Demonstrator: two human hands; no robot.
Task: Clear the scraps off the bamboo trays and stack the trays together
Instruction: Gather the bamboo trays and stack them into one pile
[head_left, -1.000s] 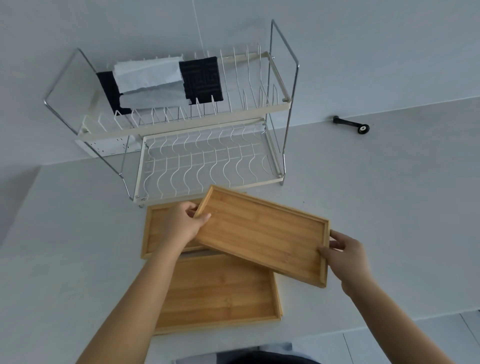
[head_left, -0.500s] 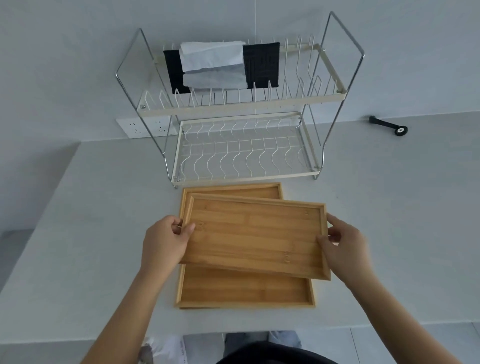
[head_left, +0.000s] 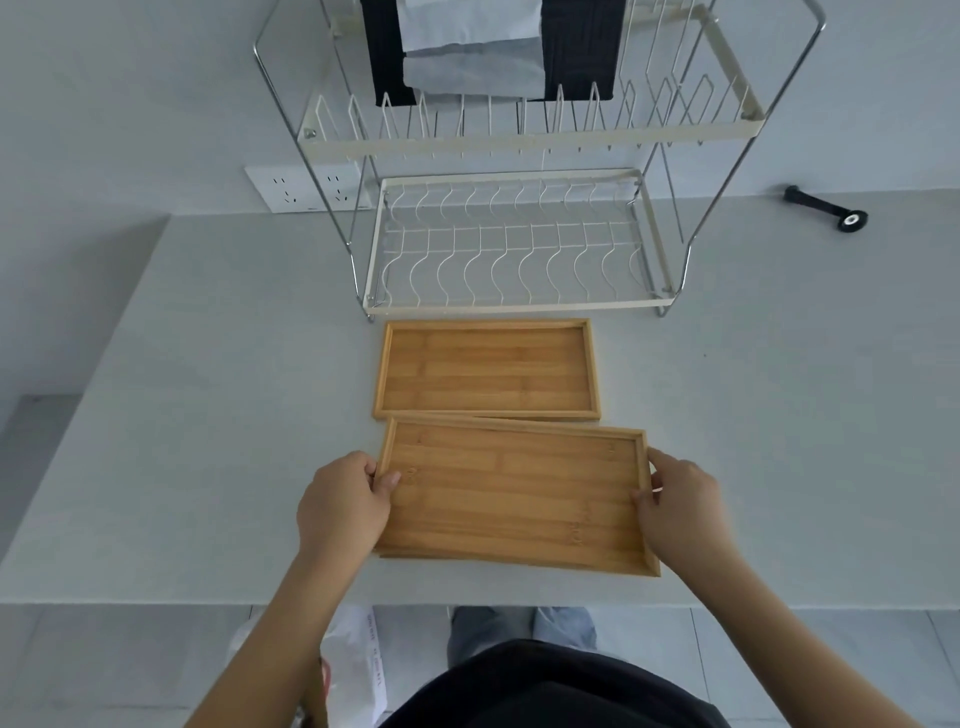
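Both bamboo trays (head_left: 488, 369) show matt, banded wood grain — the counter (head_left: 208, 415) looks smooth, matt grey; the rack (head_left: 519, 140) is glossy wire.

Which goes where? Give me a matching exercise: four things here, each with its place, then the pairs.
Things:
1. near tray
2. far tray
3. black tool
4. cloths

Places:
A. far right on the counter
B. top tier of the rack
C. held at both short ends, by left hand and right hand
D. flat on the counter just before the rack

Pairs: 1-C, 2-D, 3-A, 4-B
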